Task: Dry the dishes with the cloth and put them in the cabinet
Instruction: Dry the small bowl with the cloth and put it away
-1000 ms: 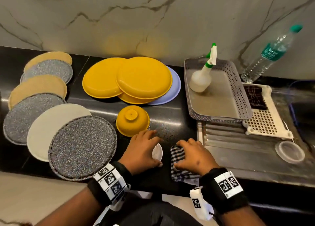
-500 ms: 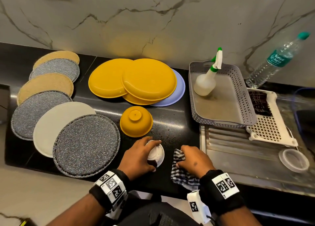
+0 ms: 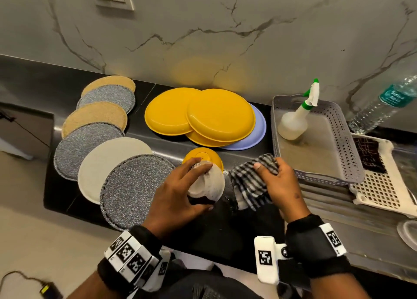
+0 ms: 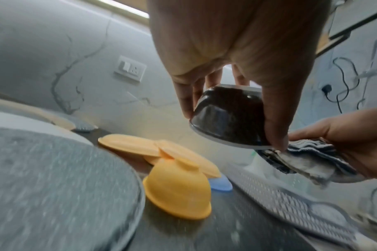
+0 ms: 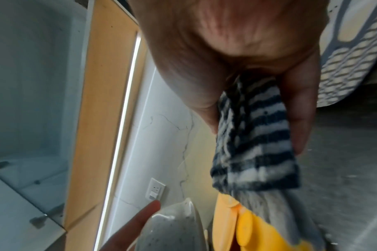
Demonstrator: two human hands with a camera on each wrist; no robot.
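Both hands (image 3: 228, 186) have lifted bowl (image 3: 208, 182) and cloth (image 3: 250, 179).

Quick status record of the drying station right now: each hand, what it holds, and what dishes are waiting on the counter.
left hand: grips a small bowl, white speckled inside, dark outside, lifted and tilted
right hand: fingers curled round the checked cloth
cloth to bowl: beside it; contact cannot be told
waiting dishes: yellow bowl upside down on the counter; three yellow plates overlapping a blue plate
grey tray: holds a spray bottle
cabinet: no dish placed in it in these views
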